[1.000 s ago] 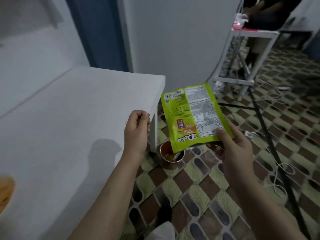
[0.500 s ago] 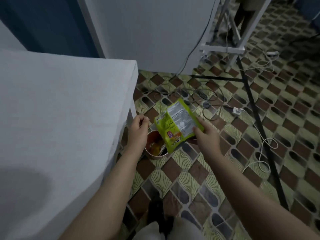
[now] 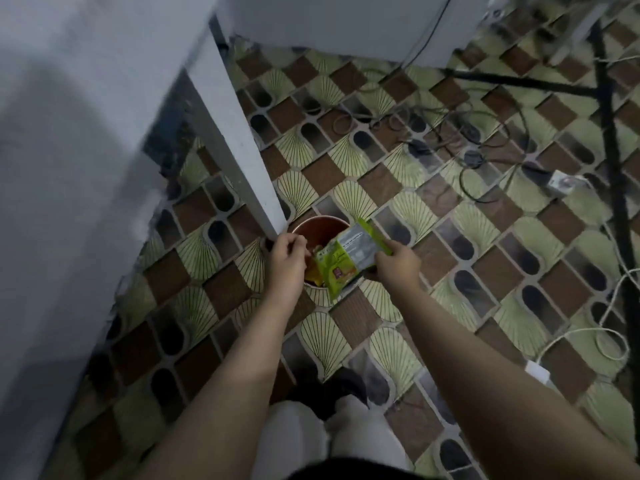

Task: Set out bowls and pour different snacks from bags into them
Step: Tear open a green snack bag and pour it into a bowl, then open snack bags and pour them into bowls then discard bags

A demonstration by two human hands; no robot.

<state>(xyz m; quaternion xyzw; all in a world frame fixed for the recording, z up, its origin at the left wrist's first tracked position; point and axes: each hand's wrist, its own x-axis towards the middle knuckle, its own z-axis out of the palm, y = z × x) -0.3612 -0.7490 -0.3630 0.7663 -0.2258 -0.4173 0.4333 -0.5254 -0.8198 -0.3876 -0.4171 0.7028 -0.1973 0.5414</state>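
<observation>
Snack bag (image 3: 349, 257) over wrapper-filled bin (image 3: 313, 227)

Snack bag (image 3: 349, 255): thin plastic film, glossy lime-green with a pale printed panel, creased where pinched. Round bin (image 3: 320, 226) on floor: shiny metal rim, reddish smooth inner wall. Table top (image 3: 86, 98) and table leg (image 3: 239, 147): white, matt, smooth painted look. Floor tiles (image 3: 450, 271): patterned, slight sheen. Cables (image 3: 588, 337): white and black plastic sheath. Trousers (image 3: 294, 441): pale cloth.

Home room: patterned floor tiles (image 3: 349, 202), white table (image 3: 86, 133), loose cables (image 3: 467, 140).
</observation>
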